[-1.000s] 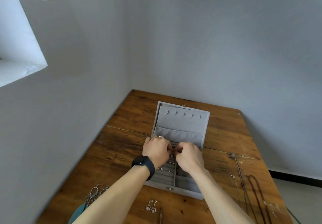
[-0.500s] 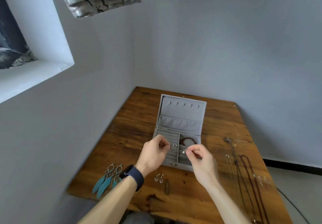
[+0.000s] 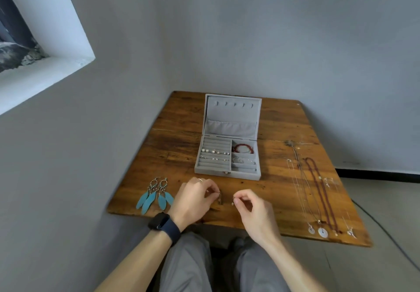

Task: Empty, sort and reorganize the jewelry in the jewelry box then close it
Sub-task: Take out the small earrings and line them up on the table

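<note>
Two hands work just in front of the open jewelry box [image 3: 227, 174], which sits near the middle of the wooden counter [image 3: 181, 132] with its lid [image 3: 233, 114] raised at the far side. The left hand [image 3: 195, 197], wearing a dark wristwatch [image 3: 162, 222] and a finger ring [image 3: 200, 179], has its grip pinched on a small dark metal piece [image 3: 219, 198] close to the counter in front of the box's front wall. The right hand [image 3: 252, 207], beside it but apart from it, has its grip pinched on a tiny pale item [image 3: 233, 202], perhaps an earring, though it is too small to tell. Inside the box, the left compartment of ridged rolls holds a row of pearl studs [image 3: 214, 151] and, one row nearer, a few smaller silver studs [image 3: 216, 159]. On its right side, a red beaded bracelet [image 3: 243, 148] lies in the far compartment and thin silver bangles [image 3: 239, 160] in the next one nearer. Left of the box, by the counter's front edge, a pair of turquoise feather earrings [image 3: 155, 195] lies just beside the left hand. Right of the box and well apart from it, several necklaces [image 3: 318, 189] lie stretched out side by side, with their pendants toward the front edge. Grey trousers [image 3: 188, 264] show below the counter.
</note>
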### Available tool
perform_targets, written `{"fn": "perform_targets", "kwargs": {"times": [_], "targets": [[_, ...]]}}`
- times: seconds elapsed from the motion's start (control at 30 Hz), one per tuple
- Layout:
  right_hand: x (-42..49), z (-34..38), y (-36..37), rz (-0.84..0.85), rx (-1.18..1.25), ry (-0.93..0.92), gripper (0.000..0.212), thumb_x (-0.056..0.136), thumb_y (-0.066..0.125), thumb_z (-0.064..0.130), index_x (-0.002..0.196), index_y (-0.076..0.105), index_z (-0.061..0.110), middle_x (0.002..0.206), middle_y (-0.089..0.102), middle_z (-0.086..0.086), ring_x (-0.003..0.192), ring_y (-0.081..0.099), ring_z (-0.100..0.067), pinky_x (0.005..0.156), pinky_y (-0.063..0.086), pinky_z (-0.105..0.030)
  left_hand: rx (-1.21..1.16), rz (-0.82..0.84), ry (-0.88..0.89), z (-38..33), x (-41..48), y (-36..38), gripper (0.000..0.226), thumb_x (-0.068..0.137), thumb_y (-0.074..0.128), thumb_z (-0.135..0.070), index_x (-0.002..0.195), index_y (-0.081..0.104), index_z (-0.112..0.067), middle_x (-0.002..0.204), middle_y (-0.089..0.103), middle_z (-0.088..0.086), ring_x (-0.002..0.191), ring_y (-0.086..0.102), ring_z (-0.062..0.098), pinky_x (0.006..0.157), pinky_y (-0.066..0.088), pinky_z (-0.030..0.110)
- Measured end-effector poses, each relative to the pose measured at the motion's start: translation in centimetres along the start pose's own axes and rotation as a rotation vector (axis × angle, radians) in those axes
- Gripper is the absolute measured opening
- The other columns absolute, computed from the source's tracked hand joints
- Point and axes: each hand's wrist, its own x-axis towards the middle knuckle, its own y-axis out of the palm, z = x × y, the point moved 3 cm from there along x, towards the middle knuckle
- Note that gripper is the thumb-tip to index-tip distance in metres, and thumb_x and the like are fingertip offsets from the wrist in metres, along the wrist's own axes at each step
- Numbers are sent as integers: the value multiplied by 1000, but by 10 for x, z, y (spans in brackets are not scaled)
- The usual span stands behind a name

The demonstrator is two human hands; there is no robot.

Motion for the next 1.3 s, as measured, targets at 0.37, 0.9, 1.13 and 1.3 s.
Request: {"fn": "perform_targets", "kwargs": {"times": [0.37,0.9,1.13,1.3], "targets": [[18,1,12,15,-86,9,8,94,64,28,99,69,32,99,64,21,100,55,-2,89,43,-20,171,18,-25,-9,17,4,15,95,61,-37,104,71,-34,122,54,-8,123,42,14,101,34,35],[28,-7,5,14,-82,32,8,94,64,27,98,70,31,100,63,18,103,55,-6,90,44,-26,116,89,-66,-17,26,0,15,92,64,-40,101,75,-34,124,54,-9,126,39,13,106,29,39],[26,-6,3,36,-89,51,8,94,64,28,98,69,32,101,61,18,104,54,-6,89,43,-25,129,95,-56,-27,24,1,17,92,63,-39,100,76,-33,119,54,-10,122,40,13,104,30,37],[35,-10,5,64,-125,79,9,94,64,28,100,70,31,106,63,14,105,54,-7,89,44,-24,146,73,-86,-29,28,4,17,93,61,-38,101,76,-33,122,55,-9,125,39,14,107,27,38]]}}
